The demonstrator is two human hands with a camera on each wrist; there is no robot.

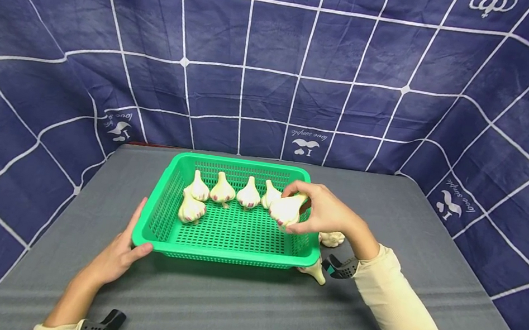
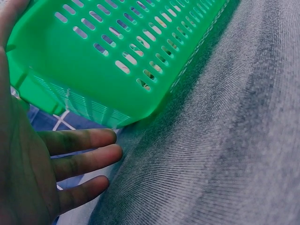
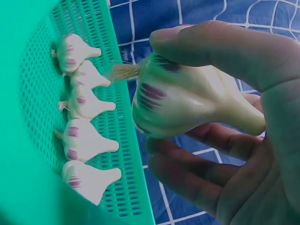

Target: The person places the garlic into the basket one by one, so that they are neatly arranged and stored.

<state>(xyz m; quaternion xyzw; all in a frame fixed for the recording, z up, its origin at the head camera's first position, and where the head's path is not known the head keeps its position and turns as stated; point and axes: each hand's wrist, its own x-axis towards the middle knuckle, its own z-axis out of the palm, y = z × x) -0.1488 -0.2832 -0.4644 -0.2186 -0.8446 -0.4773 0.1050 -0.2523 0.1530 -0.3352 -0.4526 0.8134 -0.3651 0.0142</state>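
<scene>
Garlic bulb, rounded, white with purple streaks and a pale tapering neck, is pinched between the thumb and fingers of the person's right hand, just right of centre in the head view. It is over the right part of a green rectangular slotted plastic basket, which fills the middle of the frame. In the right wrist view its dry root tuft points left and its neck points right, toward the palm.

The left hand lies open at the basket's lower-left corner, touching the rim; in the left wrist view three straight, spread fingers hold nothing.

Inside the basket, four similar white bulbs line the upper side, and a fifth bulb lies below the leftmost. Two more show outside: a partly hidden bulb beside the right wrist and a tilted bulb at the basket's lower-right corner. Ribbed grey cloth spreads below; blue white-gridded fabric hangs across the top
</scene>
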